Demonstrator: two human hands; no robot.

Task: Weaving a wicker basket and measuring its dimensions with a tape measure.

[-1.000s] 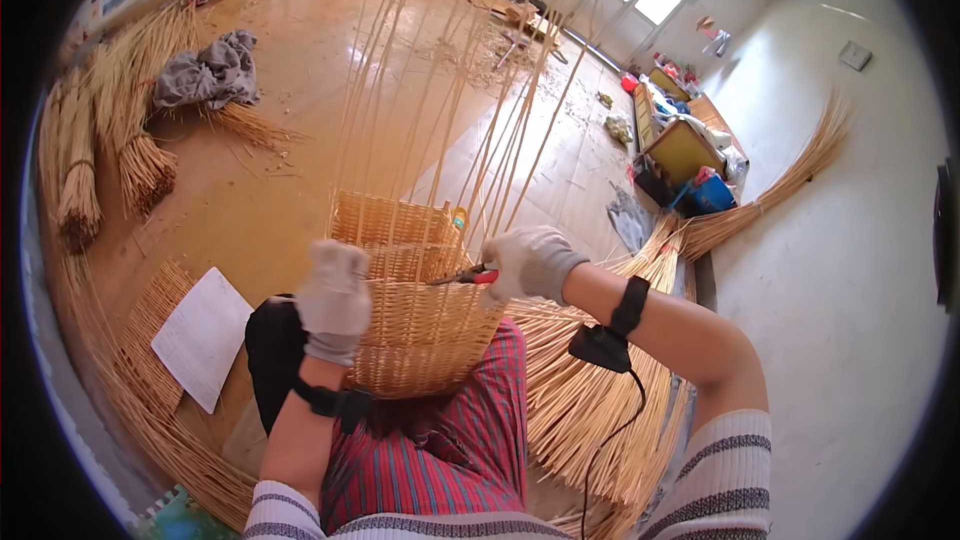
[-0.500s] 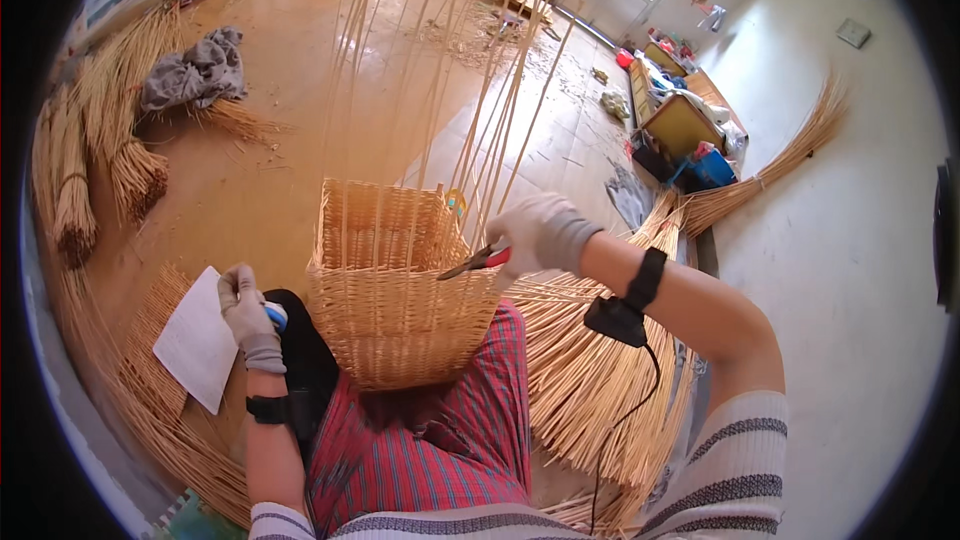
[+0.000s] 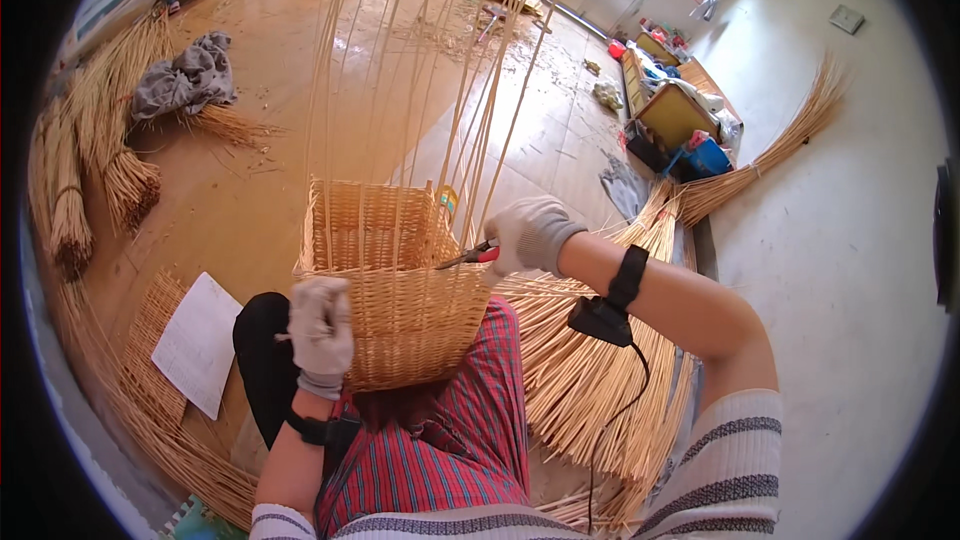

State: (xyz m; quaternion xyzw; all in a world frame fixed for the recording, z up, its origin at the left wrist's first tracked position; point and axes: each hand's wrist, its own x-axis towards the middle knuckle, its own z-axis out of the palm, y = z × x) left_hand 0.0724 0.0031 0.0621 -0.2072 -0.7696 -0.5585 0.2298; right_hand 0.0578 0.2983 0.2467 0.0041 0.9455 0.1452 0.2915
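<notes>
A square woven wicker basket [image 3: 410,320] rests on my lap, over red plaid cloth, its open top facing up and away. Long thin stakes [image 3: 490,110] rise from its rim. My right hand [image 3: 538,235], in a pale knit glove, is closed around red-handled pruning shears [image 3: 470,256], whose dark jaws lie at the near right part of the rim. At the basket's near left side, my gloved left hand [image 3: 322,332] is closed against the weave. A small pale end sticks out beside its fingers; what it grips is mostly hidden.
A large fan of loose wicker rods [image 3: 600,380] lies to my right. White paper [image 3: 198,345] sits on a woven mat [image 3: 155,340] at left. Rod bundles [image 3: 125,180] with a grey cloth [image 3: 185,80] lie far left. Boxes and a blue bucket [image 3: 708,157] stand along the right wall.
My left hand has moved right, from beside the paper to the basket's near left side. The blue object near it no longer shows. The shears stay at the rim.
</notes>
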